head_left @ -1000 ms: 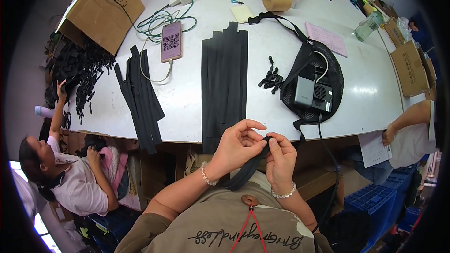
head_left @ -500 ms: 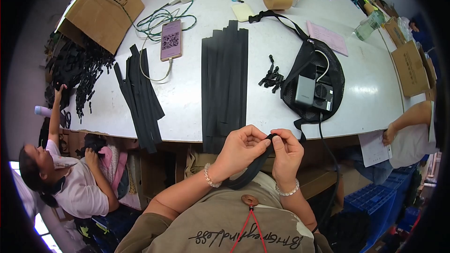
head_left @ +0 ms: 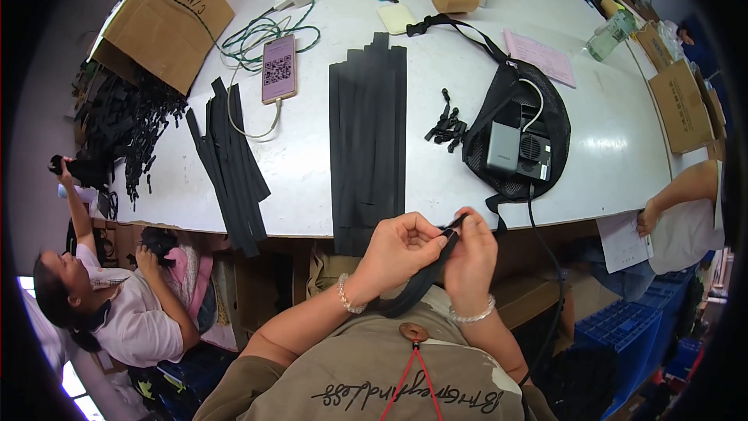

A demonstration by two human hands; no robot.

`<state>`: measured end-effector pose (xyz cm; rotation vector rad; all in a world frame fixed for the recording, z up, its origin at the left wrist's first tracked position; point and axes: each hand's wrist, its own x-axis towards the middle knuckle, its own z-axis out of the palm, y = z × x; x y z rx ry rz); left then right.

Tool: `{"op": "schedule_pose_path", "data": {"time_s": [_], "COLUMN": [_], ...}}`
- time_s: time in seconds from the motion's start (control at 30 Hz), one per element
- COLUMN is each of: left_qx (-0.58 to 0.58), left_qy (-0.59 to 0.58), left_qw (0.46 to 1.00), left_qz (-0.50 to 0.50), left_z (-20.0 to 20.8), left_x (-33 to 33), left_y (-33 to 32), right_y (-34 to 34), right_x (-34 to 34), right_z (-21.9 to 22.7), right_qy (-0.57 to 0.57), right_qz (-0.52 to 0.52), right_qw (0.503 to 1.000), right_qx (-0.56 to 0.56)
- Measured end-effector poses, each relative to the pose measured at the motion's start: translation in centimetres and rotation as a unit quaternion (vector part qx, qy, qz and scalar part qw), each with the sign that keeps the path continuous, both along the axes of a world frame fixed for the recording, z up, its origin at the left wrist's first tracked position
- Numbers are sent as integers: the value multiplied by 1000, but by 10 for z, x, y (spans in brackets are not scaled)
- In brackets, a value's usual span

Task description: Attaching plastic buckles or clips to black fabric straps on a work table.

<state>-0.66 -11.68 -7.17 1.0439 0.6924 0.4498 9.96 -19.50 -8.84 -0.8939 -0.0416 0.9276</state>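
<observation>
Lengthwise, the black strip runs aslant between the hands, its upper end pointing up and rightward, its long axis curving down and leftward toward the torso. Both grips are narrow: the left hand pinches the strip near that end, the right hand has its fingertips at the tip, and the remaining length trails below the left grip, nearer the body than the tabletop.
</observation>
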Motion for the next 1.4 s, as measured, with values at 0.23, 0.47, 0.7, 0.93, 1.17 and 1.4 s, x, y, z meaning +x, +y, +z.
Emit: {"op": "schedule_pose_path", "data": {"time_s": [0.23,0.47,0.7,0.93,1.17,1.4], "left_qx": [18,168,195,172,211,157], "left_qy": [5,44,48,30,65,59], "left_qw": [999,984,978,983,975,985], "left_qz": [28,43,54,58,31,36], "left_z": [6,7,7,0,4,3], "left_x": [1,2,2,0,-1,-1], "left_y": [-3,-6,-7,-7,-7,-7], "right_y": [-5,-3,-7,-6,-3,-6], "right_x": [7,-6,-7,-7,-5,-4], "right_z": [6,0,2,1,4,4], "right_qy": [-58,-213,-169,-147,-212,-196], "right_qz": [27,-75,-19,8,-40,17], "right_qw": [998,974,985,988,976,980], "right_qx": [-7,-34,-35,-49,-19,-21]}}
